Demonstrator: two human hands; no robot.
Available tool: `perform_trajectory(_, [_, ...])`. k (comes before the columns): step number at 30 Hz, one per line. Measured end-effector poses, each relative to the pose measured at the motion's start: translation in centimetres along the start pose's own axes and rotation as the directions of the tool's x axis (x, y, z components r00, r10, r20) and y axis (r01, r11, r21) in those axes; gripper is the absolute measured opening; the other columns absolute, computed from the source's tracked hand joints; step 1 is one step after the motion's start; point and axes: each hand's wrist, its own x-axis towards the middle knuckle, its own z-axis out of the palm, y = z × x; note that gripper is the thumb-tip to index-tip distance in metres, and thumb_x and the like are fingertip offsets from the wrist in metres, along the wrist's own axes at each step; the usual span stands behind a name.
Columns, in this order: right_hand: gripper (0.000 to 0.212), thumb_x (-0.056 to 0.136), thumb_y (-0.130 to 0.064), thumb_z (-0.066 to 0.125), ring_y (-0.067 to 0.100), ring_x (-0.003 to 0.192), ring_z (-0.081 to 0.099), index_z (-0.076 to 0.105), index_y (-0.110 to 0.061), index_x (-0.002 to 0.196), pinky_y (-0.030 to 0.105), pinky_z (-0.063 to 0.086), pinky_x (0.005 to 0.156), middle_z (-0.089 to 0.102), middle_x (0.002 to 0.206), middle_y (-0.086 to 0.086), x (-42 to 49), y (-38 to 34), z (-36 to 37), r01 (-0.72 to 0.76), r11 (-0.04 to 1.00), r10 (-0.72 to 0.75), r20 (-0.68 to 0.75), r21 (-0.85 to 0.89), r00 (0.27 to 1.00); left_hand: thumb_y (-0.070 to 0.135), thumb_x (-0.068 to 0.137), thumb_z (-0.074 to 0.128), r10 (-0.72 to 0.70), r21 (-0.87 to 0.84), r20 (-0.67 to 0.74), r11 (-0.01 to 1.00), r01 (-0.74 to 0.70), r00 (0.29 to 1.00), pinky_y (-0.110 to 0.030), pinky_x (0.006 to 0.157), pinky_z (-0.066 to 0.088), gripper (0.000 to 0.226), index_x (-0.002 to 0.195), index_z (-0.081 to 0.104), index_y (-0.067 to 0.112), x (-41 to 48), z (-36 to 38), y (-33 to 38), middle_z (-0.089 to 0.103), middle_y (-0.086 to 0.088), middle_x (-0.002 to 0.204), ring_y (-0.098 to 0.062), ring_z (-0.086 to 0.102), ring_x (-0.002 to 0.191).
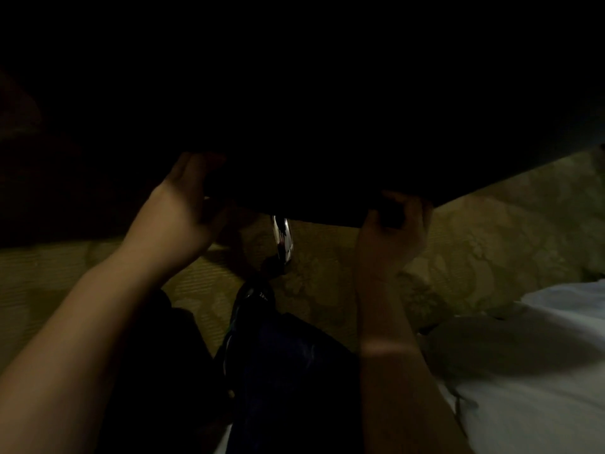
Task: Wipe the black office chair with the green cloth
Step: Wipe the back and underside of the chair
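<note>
Left forearm and right forearm closest to lens, both raised toward underside of black office chair. Chair a dark mass filling upper frame, very dim.

Left hand: palm against seat's lower edge, fingertips lost in shadow; grip or flat press, cannot tell. Probably steadying.

Right hand: fingers curled round seat rim, clenched on it. Likely bracing or turning the seat to reach the underside.

Green cloth: not visible; possibly bunched in right hand, cannot tell.

Seat edge running across frame, rising to the right. Chrome column dropping from seat, near upright, long axis vertical; base spoke pointing toward camera. Judged: chair standing upright, seen from low.

Patterned carpet beneath; white sheet at right.
</note>
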Motion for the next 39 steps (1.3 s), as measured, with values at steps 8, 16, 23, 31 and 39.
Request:
perform_trajectory(8, [0.017,0.084,0.008,0.060,0.026,0.109,0.058,0.066,-0.004,0.095,0.011,0.042,0.083,0.060,0.118,0.017,-1.7,5.0,1.6,-0.328,0.929,0.358,0.192,-0.174,0.914,0.014,0.086,0.070,0.009,-0.033,0.021,0.999,-0.008,1.000,-0.050,0.085,0.052,0.059,0.139,0.045,0.010,-0.1,0.0,0.1,0.048,-0.015,0.137,-0.037,0.058,0.111])
perform_trajectory(16, [0.032,0.078,0.010,0.060,0.020,0.100,0.059,0.060,-0.021,0.086,0.005,0.042,0.071,0.061,0.113,0.010,-1.0,4.7,0.9,-0.313,0.935,0.342,0.193,-0.165,0.920,0.012,0.088,0.069,0.023,-0.052,0.001,0.998,-0.023,1.000,-0.043,0.085,0.049,0.050,0.133,0.051,0.004,0.4,0.1,-0.1,0.053,-0.016,0.130,-0.035,0.057,0.114])
perform_trajectory(23, [0.021,0.083,-0.003,0.066,0.023,0.102,0.062,0.064,-0.019,0.096,0.039,0.053,0.084,0.064,0.112,0.008,2.5,1.6,-1.8,-0.255,0.952,0.293,0.261,-0.168,0.920,0.021,0.090,0.065,-0.016,-0.034,-0.006,0.999,0.016,1.000,-0.051,0.081,0.052,0.048,0.133,0.050,0.004,0.6,-0.1,0.9,0.053,-0.016,0.130,-0.035,0.058,0.111])
perform_trajectory(31, [0.032,0.079,-0.013,0.071,0.009,0.097,0.055,0.064,-0.006,0.110,0.000,0.034,0.075,0.064,0.109,0.009,4.2,-0.4,-5.0,0.003,0.995,0.005,0.078,-0.104,0.997,0.016,0.093,0.063,0.079,0.115,0.050,0.990,-0.084,0.996,-0.030,0.077,0.041,0.041,0.131,0.056,0.004,1.0,1.1,3.9,0.058,-0.020,0.126,-0.038,0.062,0.106])
perform_trajectory(39, [0.039,0.084,-0.022,0.068,0.029,0.104,0.058,0.060,0.004,0.111,0.021,0.045,0.083,0.061,0.109,0.016,6.9,-0.6,-5.9,0.135,0.990,-0.138,-0.103,-0.034,0.985,0.016,0.094,0.062,0.142,0.098,0.161,0.982,-0.159,0.977,-0.033,0.092,0.041,0.043,0.135,0.053,0.006,1.7,4.1,6.0,0.057,-0.016,0.131,-0.033,0.054,0.120])
